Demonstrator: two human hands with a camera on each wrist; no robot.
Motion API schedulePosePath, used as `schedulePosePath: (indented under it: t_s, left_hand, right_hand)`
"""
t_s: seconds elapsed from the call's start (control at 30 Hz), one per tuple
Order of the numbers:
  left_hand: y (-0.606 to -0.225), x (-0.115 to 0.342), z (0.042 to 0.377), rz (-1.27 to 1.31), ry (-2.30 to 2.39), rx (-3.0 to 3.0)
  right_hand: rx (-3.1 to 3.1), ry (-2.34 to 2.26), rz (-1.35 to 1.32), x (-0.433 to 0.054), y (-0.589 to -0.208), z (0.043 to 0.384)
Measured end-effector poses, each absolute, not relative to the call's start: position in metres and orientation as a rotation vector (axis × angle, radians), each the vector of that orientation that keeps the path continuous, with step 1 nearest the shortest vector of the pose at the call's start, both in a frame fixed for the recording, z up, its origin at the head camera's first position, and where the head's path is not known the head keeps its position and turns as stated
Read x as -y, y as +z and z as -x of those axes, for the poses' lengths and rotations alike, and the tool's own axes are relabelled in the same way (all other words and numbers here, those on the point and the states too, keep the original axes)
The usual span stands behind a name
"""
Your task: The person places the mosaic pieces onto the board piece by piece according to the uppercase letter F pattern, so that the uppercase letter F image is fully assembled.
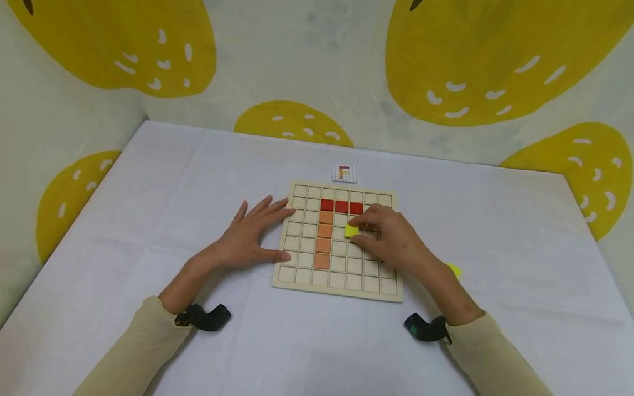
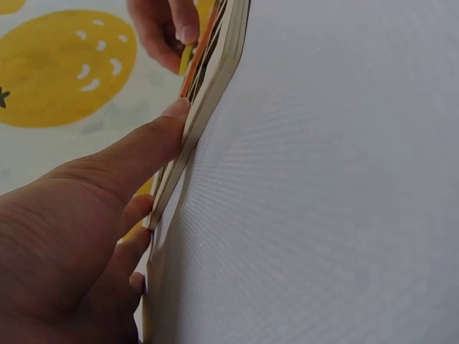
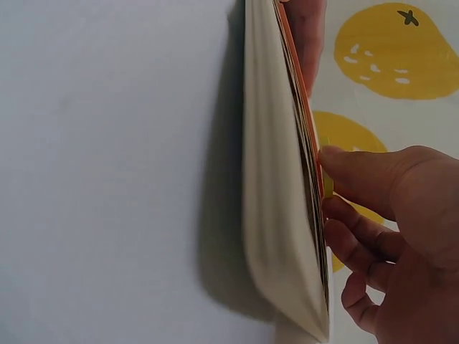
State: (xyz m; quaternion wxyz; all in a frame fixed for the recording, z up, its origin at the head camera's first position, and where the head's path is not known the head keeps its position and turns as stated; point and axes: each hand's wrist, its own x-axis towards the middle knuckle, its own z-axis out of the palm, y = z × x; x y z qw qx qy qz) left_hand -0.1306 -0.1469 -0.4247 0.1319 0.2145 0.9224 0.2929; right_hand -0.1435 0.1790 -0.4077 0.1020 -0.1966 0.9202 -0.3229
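A wooden grid board (image 1: 338, 281) lies on the table, with red square tiles (image 1: 341, 206) in a short row and orange square tiles (image 1: 324, 231) in a column below their left end. My right hand (image 1: 393, 237) pinches a yellow square tile (image 1: 351, 230) between thumb and fingers, close over the board, right of the orange column. In the right wrist view, thumb and fingertips hold this yellow tile (image 3: 328, 179) by its edges. My left hand (image 1: 246, 233) rests on the board's left edge, fingers spread; its thumb (image 2: 154, 143) lies on the rim in the left wrist view.
A small pattern card (image 1: 344, 173) lies just beyond the board's far edge. Another yellow piece (image 1: 454, 270) sits on the table to the right, partly hidden behind the right forearm. White cloth covers the table (image 1: 303, 360), and a fruit-patterned curtain (image 1: 307, 46) stands behind it.
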Motion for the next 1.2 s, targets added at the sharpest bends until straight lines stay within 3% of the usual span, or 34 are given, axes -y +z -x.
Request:
schedulePosePath:
  t_s: [1.2]
  left_hand:
    - [-0.425,0.147,0.131,-0.617,0.833,-2.687]
  right_hand:
    - [-2.691,-0.934,0.594,-0.161,-0.408,0.144]
